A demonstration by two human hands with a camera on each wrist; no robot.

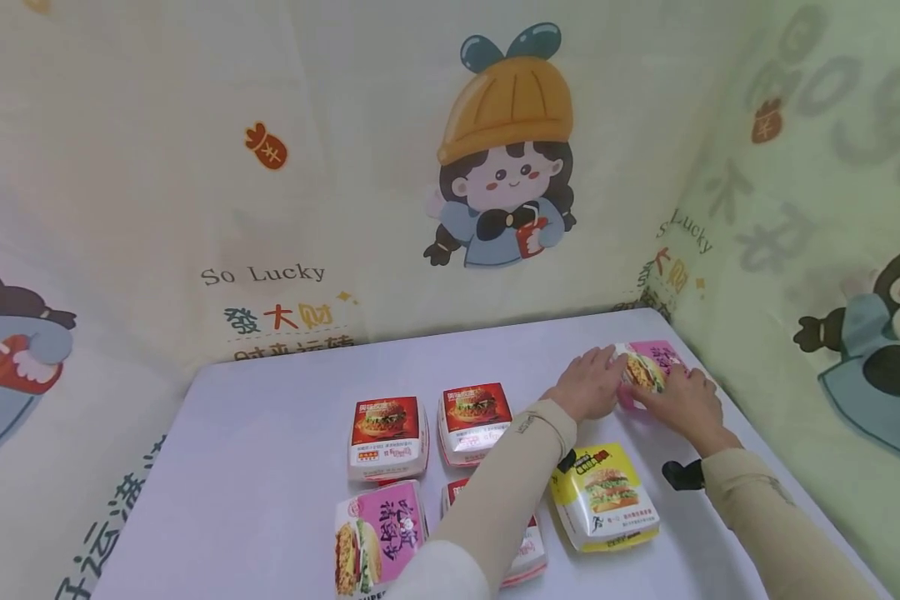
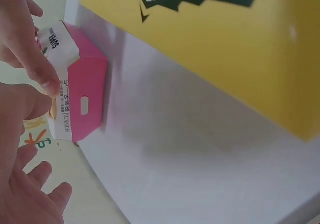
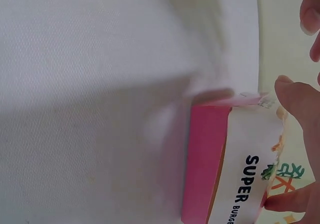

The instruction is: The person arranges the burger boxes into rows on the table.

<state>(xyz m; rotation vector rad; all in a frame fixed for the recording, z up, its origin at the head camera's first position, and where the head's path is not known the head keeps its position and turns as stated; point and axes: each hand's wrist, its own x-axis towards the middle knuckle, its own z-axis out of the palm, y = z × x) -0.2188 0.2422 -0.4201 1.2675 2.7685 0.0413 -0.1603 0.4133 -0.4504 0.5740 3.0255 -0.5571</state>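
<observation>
A pink and white burger box (image 1: 648, 367) sits at the back right of the table, between both hands. My left hand (image 1: 588, 383) is at its left side; in the left wrist view its thumb meets the box's edge while the other fingers spread apart beyond it. From the right, my right hand (image 1: 690, 404) reaches over the box. Its thumb (image 3: 287, 202) touches the box's printed edge in the right wrist view, and the other fingers extend loosely. A yellow and white burger box (image 1: 606, 496) lies nearer, between the forearms.
Two red-topped burger boxes (image 1: 387, 437) (image 1: 476, 421) stand left of the left forearm. Closer in are another pink box (image 1: 378, 537) and a red-topped box (image 1: 525, 554) partly hidden by the sleeve. Printed cloth (image 1: 375, 167) hangs behind and beside the white table (image 1: 232, 467).
</observation>
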